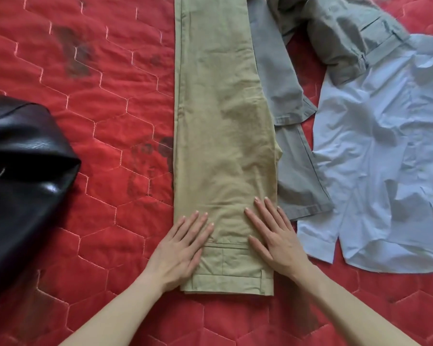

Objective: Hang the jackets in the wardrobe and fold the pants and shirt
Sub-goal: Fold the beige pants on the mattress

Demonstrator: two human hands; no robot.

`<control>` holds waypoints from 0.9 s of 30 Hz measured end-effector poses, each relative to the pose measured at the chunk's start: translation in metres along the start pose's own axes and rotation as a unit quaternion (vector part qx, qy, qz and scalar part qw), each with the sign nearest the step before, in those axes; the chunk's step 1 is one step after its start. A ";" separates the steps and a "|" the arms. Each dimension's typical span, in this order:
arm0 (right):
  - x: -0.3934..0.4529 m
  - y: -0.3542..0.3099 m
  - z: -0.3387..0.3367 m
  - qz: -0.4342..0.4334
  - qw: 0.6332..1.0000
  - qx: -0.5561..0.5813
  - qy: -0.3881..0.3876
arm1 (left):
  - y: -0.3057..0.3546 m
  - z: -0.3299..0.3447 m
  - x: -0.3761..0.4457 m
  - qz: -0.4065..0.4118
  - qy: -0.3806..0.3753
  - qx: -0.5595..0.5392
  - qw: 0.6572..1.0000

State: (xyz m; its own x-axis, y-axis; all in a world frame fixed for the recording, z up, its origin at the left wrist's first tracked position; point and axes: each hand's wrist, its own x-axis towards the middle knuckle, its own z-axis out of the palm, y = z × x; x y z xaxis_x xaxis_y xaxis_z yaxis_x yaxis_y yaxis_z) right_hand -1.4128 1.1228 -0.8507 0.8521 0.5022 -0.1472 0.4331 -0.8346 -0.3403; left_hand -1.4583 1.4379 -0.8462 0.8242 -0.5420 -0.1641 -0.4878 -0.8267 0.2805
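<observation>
Khaki pants (223,136) lie lengthwise up the middle of the frame, folded leg over leg, with the waistband nearest you at lower centre and the legs running off the top edge. Your left hand (183,248) rests flat on the left side of the waistband area, fingers straight and spread, holding nothing. Your right hand (273,236) presses flat on the right side in the same way, fingers straight and slightly fanned. Both lie on the cloth, well apart from each other.

Under everything you have a red quilted bedspread (98,101) with hexagon stitching. At the left edge sits a black leather jacket (23,176), its zip showing. Just right of the khaki pair lie grey pants (293,151), crumpled toward the upper right. A pale blue shirt (390,156) spreads across the right of the frame, partly under the grey pair's upper part.
</observation>
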 end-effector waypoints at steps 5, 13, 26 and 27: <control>-0.013 0.042 -0.023 -0.140 0.985 -0.037 -0.094 | -0.043 -0.022 -0.013 0.157 -0.084 0.059 0.982; -0.002 0.062 -0.039 -0.235 0.960 -0.125 -0.088 | -0.058 -0.031 0.012 0.194 -0.045 0.096 0.975; -0.015 0.019 -0.043 -0.143 0.988 -0.027 -0.060 | -0.020 -0.036 0.005 0.062 -0.120 0.023 0.991; -0.019 0.015 -0.047 -0.138 0.989 -0.011 -0.059 | -0.018 -0.039 0.001 0.065 -0.140 0.016 0.988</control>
State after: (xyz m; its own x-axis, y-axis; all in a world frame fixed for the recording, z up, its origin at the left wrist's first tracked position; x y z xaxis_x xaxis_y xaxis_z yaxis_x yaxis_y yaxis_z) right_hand -1.4088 1.0896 -0.8091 0.6602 0.7340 -0.1595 0.6522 -0.6655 -0.3630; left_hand -1.4370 1.4582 -0.8143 0.6452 -0.6603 -0.3844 -0.5961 -0.7497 0.2874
